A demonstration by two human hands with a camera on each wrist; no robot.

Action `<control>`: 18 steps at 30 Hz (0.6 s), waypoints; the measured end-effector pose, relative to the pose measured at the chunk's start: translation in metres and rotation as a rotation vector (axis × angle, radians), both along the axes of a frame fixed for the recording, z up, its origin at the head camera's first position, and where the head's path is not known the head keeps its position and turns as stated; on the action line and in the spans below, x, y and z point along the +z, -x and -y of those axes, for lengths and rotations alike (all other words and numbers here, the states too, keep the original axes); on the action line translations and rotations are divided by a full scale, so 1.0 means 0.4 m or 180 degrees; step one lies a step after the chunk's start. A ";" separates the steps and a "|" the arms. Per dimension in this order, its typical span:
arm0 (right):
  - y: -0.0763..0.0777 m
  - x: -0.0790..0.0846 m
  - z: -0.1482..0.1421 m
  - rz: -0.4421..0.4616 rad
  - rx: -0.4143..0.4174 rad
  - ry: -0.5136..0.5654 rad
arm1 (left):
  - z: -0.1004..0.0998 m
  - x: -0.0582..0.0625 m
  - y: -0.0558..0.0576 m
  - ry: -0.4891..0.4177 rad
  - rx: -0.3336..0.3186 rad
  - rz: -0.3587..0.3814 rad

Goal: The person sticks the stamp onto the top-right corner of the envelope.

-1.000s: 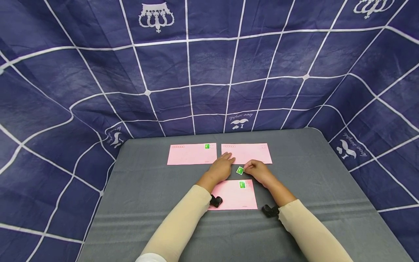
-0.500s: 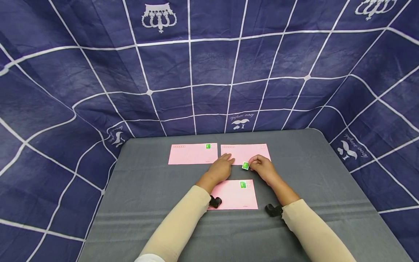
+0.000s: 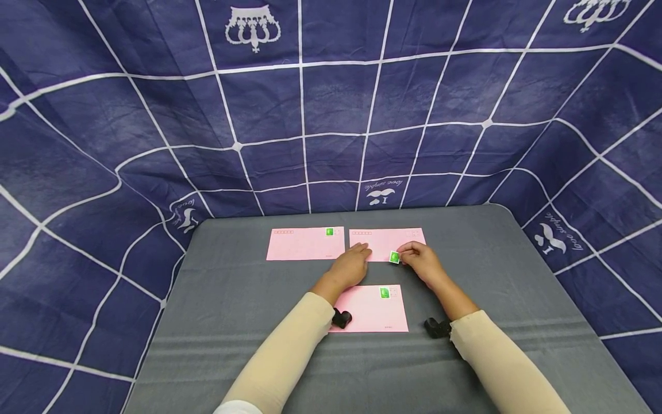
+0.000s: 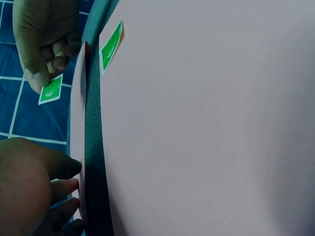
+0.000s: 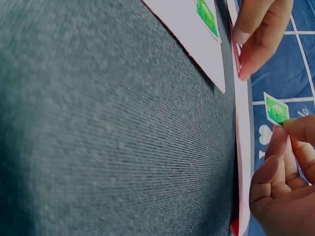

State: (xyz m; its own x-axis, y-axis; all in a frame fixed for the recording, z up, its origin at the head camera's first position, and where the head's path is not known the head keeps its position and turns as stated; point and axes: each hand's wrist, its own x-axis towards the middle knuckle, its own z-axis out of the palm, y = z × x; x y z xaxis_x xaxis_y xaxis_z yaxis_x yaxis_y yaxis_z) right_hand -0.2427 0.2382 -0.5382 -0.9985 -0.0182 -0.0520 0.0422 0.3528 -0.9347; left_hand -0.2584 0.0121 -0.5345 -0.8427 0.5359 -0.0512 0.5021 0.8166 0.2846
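Note:
My right hand (image 3: 421, 264) pinches a small green stamp (image 3: 395, 257) with a white border between thumb and fingertips. In the right wrist view the stamp (image 5: 276, 110) sticks out from the fingertips, held off the paper. Below it in the head view lies the far right pink envelope (image 3: 380, 240), with printed boxes along its top. The fingers of my left hand (image 3: 349, 267) rest stretched out on this envelope's left part. Under my left wrist, a nearer pink envelope (image 3: 369, 316) bears a green stamp (image 3: 384, 292); its left part is hidden by the arm.
A third pink envelope (image 3: 305, 244), with a green stamp (image 3: 329, 232) at its upper right, lies at the back left. All lie on a grey cloth-covered table (image 3: 207, 310). A blue gridded curtain (image 3: 331, 155) stands behind and on both sides.
My right hand has moved right and away from me with the stamp, from the gap between the envelopes to over the far right envelope's lower edge. My left hand has stayed in place.

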 end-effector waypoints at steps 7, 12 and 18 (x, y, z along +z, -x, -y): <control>0.015 0.006 -0.013 0.0018 -0.0026 0.0091 | 0.002 0.000 0.000 -0.0048 0.0027 0.0063; 0.026 0.016 -0.019 -0.0013 -0.0064 -0.0027 | 0.003 0.001 0.002 -0.0040 0.0014 0.0089; 0.041 0.022 -0.028 -0.0114 -0.0075 -0.0105 | 0.005 0.000 0.000 0.0025 -0.0008 0.0108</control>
